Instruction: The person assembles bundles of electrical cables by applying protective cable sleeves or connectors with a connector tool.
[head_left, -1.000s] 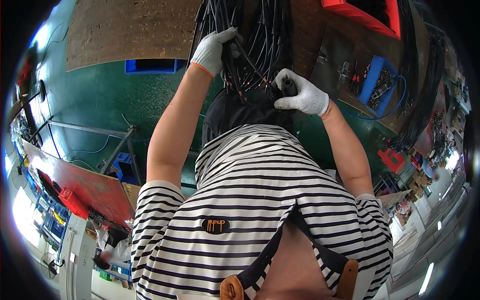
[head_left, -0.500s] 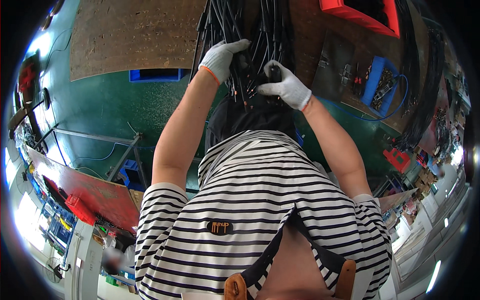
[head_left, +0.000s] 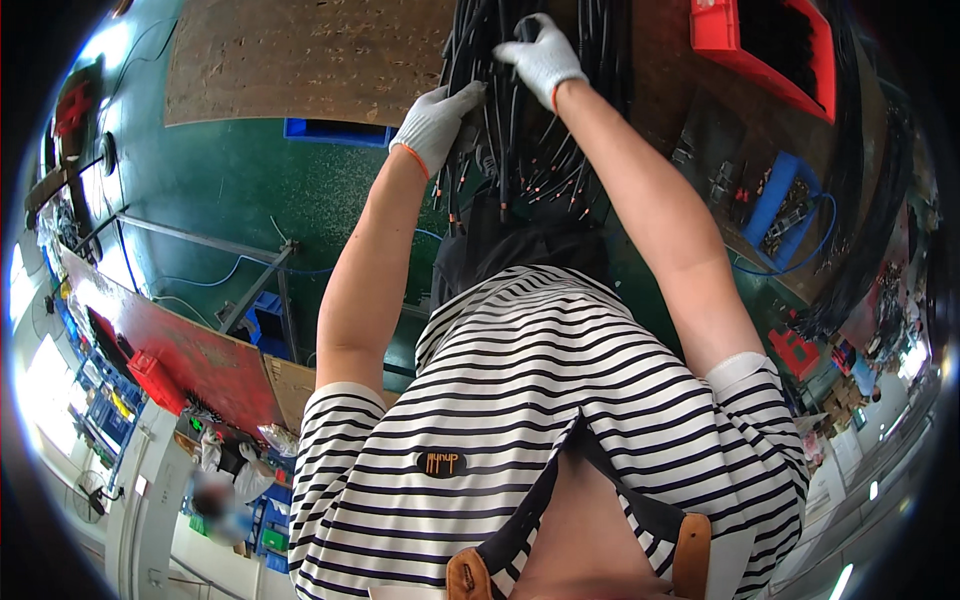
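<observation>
A bundle of black cables (head_left: 504, 130) with bare copper ends hangs over the bench edge in front of me. My left hand (head_left: 432, 125), in a white glove with an orange cuff, closes on cables at the left side of the bundle; its fingertips are partly hidden among them. Higher up, my gloved right hand (head_left: 545, 60) reaches over the bundle, thumb and fingers bent round a short black cylindrical piece (head_left: 527, 30). Whether that piece is attached to a cable cannot be made out.
The brown bench top (head_left: 310, 65) extends left. At right are a red bin (head_left: 735, 35) with black parts, a blue tray (head_left: 770, 190) with metal pieces, and a looped blue hose (head_left: 833, 225). A blue bin (head_left: 335, 132) sits below the bench edge. Another person (head_left: 225, 495) is far off at lower left.
My right hand has moved up and away from the copper ends to higher on the bundle, still with a black piece. My left hand stays at the bundle's left. The whole view has shifted slightly.
</observation>
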